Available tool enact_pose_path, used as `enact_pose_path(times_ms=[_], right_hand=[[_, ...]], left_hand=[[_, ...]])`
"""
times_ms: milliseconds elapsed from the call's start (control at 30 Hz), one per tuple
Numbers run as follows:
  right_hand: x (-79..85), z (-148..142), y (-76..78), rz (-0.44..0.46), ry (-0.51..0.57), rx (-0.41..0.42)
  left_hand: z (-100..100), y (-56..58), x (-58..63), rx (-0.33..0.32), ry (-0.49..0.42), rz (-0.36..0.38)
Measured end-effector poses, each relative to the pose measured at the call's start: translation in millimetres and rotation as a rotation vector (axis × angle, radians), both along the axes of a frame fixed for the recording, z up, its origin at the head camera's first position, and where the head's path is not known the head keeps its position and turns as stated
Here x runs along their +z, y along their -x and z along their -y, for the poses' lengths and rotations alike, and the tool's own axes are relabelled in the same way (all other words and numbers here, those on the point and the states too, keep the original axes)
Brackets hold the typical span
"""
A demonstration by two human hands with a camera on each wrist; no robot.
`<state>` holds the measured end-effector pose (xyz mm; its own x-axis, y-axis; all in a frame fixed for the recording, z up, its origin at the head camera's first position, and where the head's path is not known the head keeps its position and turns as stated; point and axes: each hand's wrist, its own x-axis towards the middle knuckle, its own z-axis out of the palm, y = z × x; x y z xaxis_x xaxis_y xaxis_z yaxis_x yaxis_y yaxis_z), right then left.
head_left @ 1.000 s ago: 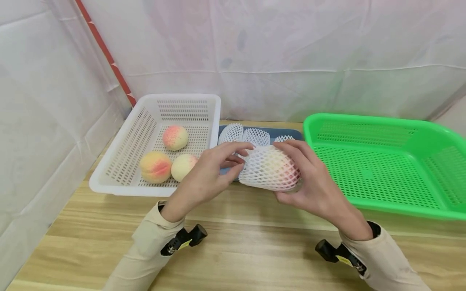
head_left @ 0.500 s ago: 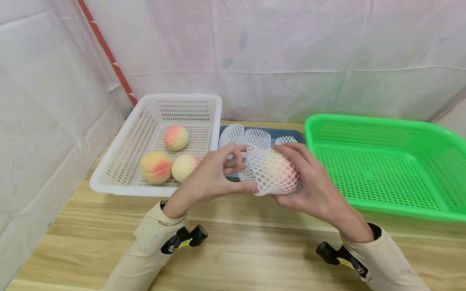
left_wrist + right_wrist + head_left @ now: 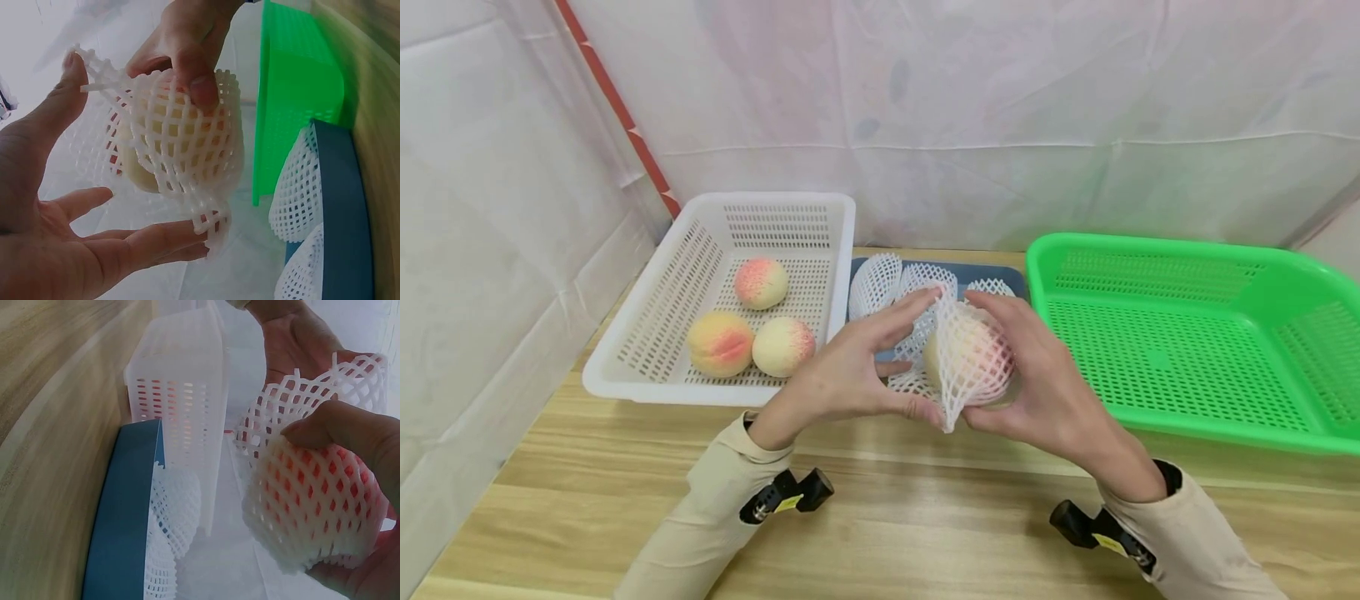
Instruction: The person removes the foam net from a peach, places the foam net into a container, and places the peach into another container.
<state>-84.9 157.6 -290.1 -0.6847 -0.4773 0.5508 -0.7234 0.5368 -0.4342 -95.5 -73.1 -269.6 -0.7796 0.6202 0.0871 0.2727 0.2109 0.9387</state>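
Note:
A peach (image 3: 933,360) sits inside a white foam fruit net (image 3: 973,350). My right hand (image 3: 1052,387) grips the netted peach from the right, fingers over the top and thumb underneath. My left hand (image 3: 842,367) is spread wide at the net's left end, thumb and fingertips at opposite sides of the mouth, stretching it. In the left wrist view the net mesh (image 3: 181,134) is pulled taut between those fingertips, with pale peach showing in the opening. The right wrist view shows the right thumb pressing the mesh over the peach's red side.
A blue tray (image 3: 973,272) behind the hands bears more foam nets (image 3: 877,282). To the left, a white basket (image 3: 847,242) holds a red-flecked peach (image 3: 762,283), an orange one (image 3: 720,343) and a pale one (image 3: 783,347). A green basket (image 3: 1157,245) stands at right on the wooden table (image 3: 887,517).
The left hand has moved right, to the net's end, and its thumb and fingers have spread. The net's mouth is now stretched taller and drawn back, baring the peach's left side.

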Motion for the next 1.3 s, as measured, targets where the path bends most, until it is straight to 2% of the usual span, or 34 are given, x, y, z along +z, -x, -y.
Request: enact_pose_path(times_ms=[67, 200, 267, 300, 367, 500, 600, 667, 767, 867, 933, 1000, 1067, 1200, 1300], right_hand=[[-0.3, 1.0, -0.1, -0.001, 0.026, 0.013], [-0.4, 1.8, -0.5, -0.011, 0.067, 0.040], [-0.4, 1.4, -0.4, -0.013, 0.074, 0.049], [-0.3, 1.1, -0.2, -0.011, 0.077, 0.052], [0.1, 0.5, 0.7, -0.016, 0.086, 0.055], [2.3, -1.0, 2.9, -0.050, 0.124, 0.061], [3.4, -1.9, 3.8, -0.086, 0.155, 0.075], [3.5, -2.2, 4.0, -0.100, 0.168, 0.083], [3.0, -2.3, 4.4, -0.108, 0.175, 0.087], [2.5, -2.0, 4.8, -0.114, 0.164, 0.092], [2.2, -1.5, 5.0, -0.115, 0.159, 0.100], [2.2, -1.2, 4.3, -0.110, 0.154, 0.108], [2.2, -0.8, 2.9, -0.099, 0.152, 0.115], [1.7, -0.1, 0.0, -0.068, 0.159, 0.121], [1.6, 1.4, -0.4, -0.078, 0.180, 0.121]], left_hand=[[-0.8, -0.6, -0.2, 0.001, 0.031, -0.037], [-1.5, -0.3, -0.3, 0.029, 0.136, -0.217], [-1.1, 0.3, 0.1, 0.037, 0.157, -0.283], [-0.4, 0.3, 0.3, 0.031, 0.138, -0.260], [2.1, 0.3, 1.0, 0.012, 0.069, -0.157], [11.8, 3.1, 2.2, -0.029, -0.175, 0.159], [19.4, 7.1, 2.1, -0.009, -0.302, 0.255], [21.7, 9.4, 1.6, 0.006, -0.353, 0.266], [20.1, 11.2, 0.3, 0.025, -0.356, 0.235], [16.0, 11.7, -1.9, -0.012, -0.290, 0.157], [13.2, 11.0, -2.6, -0.067, -0.251, 0.148], [11.0, 10.3, -3.0, -0.118, -0.219, 0.156], [9.0, 8.8, -2.7, -0.151, -0.217, 0.209], [5.4, 6.7, -2.1, -0.141, -0.243, 0.268], [4.0, 6.9, -3.0, -0.115, -0.257, 0.245]])
